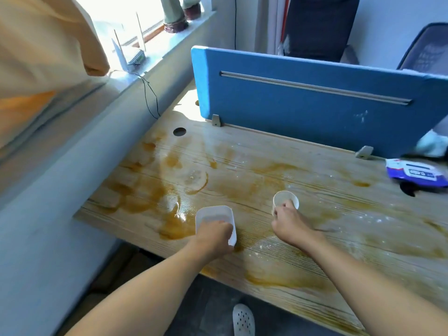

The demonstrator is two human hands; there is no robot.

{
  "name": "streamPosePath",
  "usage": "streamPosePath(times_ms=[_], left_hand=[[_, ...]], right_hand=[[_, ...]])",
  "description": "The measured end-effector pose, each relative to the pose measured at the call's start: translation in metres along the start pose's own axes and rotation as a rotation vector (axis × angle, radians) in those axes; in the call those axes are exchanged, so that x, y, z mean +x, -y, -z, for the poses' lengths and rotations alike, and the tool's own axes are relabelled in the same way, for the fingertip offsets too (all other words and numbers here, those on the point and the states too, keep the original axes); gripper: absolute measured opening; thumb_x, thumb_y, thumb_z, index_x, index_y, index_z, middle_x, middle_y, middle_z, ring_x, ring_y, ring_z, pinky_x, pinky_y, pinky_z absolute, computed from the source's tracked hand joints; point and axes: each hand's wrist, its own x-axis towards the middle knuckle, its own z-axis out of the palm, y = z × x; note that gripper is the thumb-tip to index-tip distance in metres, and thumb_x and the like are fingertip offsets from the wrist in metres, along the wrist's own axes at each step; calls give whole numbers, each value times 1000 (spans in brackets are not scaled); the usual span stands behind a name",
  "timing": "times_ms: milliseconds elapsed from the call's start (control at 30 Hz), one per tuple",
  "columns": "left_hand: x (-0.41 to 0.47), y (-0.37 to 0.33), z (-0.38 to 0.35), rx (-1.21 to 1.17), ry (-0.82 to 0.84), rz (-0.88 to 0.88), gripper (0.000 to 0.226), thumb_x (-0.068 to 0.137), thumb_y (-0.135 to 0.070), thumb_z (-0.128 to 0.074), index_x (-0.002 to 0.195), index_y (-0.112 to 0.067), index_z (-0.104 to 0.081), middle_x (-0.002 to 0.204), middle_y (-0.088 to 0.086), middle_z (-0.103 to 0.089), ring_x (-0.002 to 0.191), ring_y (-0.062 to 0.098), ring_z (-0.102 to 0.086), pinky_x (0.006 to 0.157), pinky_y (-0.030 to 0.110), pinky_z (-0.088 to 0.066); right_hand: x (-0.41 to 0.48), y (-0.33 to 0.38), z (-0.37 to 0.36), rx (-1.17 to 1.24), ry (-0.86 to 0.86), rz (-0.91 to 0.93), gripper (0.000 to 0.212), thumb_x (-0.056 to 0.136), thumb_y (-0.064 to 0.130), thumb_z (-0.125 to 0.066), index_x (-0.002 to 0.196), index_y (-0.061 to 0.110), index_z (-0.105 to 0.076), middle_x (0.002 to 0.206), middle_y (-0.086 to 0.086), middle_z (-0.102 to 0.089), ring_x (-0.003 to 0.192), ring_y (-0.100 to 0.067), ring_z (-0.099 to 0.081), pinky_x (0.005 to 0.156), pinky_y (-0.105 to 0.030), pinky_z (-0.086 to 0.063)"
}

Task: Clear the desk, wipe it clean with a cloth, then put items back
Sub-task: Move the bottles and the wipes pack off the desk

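Observation:
A wooden desk (303,166) is smeared with brown liquid and dusted with white powder. My left hand (214,236) grips the near edge of a white rectangular container (213,213) near the desk's front left, beside a brown puddle (177,229). My right hand (289,224) grips the near rim of a small round white cup (286,198) in the middle of the desk. Both containers look empty, and I cannot tell whether they rest on the desk or are slightly lifted.
A blue divider panel (303,103) stands along the desk's far edge. A blue-and-white packet of wipes (415,173) lies at the far right. A cable hole (179,131) sits at the far left. A grey wall and window ledge run along the left. A white slipper (243,320) is on the floor.

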Motion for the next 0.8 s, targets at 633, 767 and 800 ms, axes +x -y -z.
streamPosePath(times_ms=[633,767,800], left_hand=[[-15,20,52,-61,-264,87,16,88,-4,-52,80,-12,-40,89,14,-58,84,34,-57,62,35,-32],[-41,75,89,-119,-451,149,11,92,-3,-49,83,-9,-46,82,8,-46,80,31,-51,64,33,-30],[-50,92,97,-125,-490,164,6,94,-5,-49,89,-6,-53,85,10,-51,80,29,-50,66,32,-32]], right_hand=[[27,75,29,38,-102,233,5,99,14,-39,97,11,-43,118,-5,-46,92,-25,-52,76,-41,-49],[36,143,42,-39,-135,362,12,98,18,-41,89,12,-42,117,-5,-47,88,-23,-47,75,-41,-46],[35,163,46,-45,-155,403,14,98,19,-42,86,11,-43,115,-5,-48,87,-23,-47,75,-40,-46]])
